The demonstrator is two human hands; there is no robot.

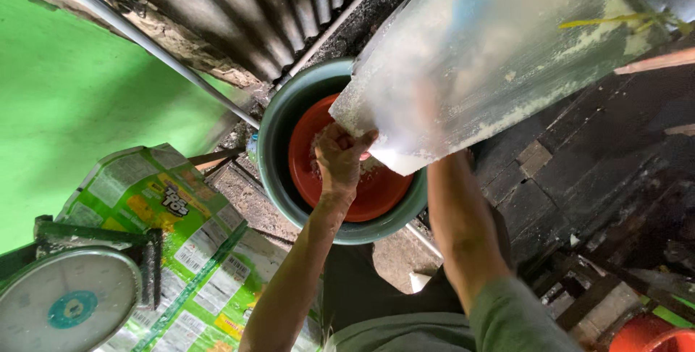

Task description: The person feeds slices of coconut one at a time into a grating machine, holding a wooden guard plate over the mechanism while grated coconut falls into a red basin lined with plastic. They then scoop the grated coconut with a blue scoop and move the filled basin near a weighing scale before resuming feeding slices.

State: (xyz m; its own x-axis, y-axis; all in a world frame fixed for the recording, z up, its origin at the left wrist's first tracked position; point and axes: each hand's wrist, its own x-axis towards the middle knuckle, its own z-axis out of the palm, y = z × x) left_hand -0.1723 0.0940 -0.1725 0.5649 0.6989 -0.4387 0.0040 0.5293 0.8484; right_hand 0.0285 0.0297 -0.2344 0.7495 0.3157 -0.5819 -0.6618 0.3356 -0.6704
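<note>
Left hand (340, 155) grips the lower edge of a large translucent plastic sack (485, 48), tilted so white grains fall into the round red plastic basin (376, 196); right hand is hidden behind the sack, so its grip cannot be told. Basin sits inside a dark green bucket (275, 135); a dial weighing scale (69, 301) stands near.

Dirt floor (394, 254) under green tub (279, 131), printed sack (195, 250), scale (69, 301).

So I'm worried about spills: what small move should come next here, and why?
Probably tip the plastic bag a little further: its lower corner, held by the left hand, already sits over the red bowl, and white residue clings inside the bag.
</note>
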